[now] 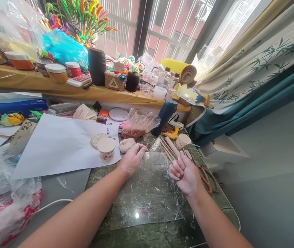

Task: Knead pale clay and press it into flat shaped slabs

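A clear sheet (147,189), smeared with white residue, lies on the dark green tabletop between my hands. My left hand (133,160) is at its far left corner with fingers curled together; what they hold, if anything, is hidden. My right hand (185,174) is closed beside the sheet's right edge, palm turned up, and its grip is hidden too. White powder coats both hands. Just past my left hand sits a lump of pale clay (126,145). Thin wooden sticks (167,151) and a rolling pin (172,147) lie beyond my right hand.
Left of the clay, a paper cup (107,155) carries a pale disc on white paper (66,144). Behind are a bag of brown clay (134,131), a dark blue bottle (164,119), a yellow glue gun (172,133) and another cup (182,140). Scissors (206,181) lie right.
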Demonstrator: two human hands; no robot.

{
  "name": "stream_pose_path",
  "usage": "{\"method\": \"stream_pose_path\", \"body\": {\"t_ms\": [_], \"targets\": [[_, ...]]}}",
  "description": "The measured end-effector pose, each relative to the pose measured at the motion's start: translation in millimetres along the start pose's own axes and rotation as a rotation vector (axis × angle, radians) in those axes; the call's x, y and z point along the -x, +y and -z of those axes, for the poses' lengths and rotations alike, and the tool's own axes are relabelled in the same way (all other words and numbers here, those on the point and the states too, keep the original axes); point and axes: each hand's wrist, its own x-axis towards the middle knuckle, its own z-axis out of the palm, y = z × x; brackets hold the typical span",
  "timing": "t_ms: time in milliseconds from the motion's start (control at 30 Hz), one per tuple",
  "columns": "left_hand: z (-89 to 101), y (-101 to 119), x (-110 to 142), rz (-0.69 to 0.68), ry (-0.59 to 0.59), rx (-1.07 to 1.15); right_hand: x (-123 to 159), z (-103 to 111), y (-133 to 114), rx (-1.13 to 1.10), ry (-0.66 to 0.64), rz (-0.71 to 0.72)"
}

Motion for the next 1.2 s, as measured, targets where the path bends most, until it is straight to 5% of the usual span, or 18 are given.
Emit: {"method": "stream_pose_path", "body": {"t_ms": [167,300,600,867,1033,1200], "targets": [[-1.5,-2.5,0.2,-0.007,-0.004,0.011,-7.0,3.5,-3.5,0.25,0.125,0.25],[-1.9,-4.1,0.3,-0.007,-0.011,0.015,-17.6,-3.1,-3.0,0.317,0.091,0.454],[-4.2,-9.9,-0.3,-0.019,0.006,0.024,-54.1,10.3,36.6,0.52,0.048,0.358],[-2.3,-5.0,-0.1,-0.04,-0.01,0.009,-36.5,1.1,45.6,0.701,-0.036,0.335],[-1.5,-1.2,0.7,-0.014,-0.009,-0.006,-39.7,-5.8,32.9,0.44,0.014,0.309],[0.1,2.3,8.0,-0.102,-0.055,-0.061,-28.7,-18.4,13.2,-0.179,0.023,0.227]]}}
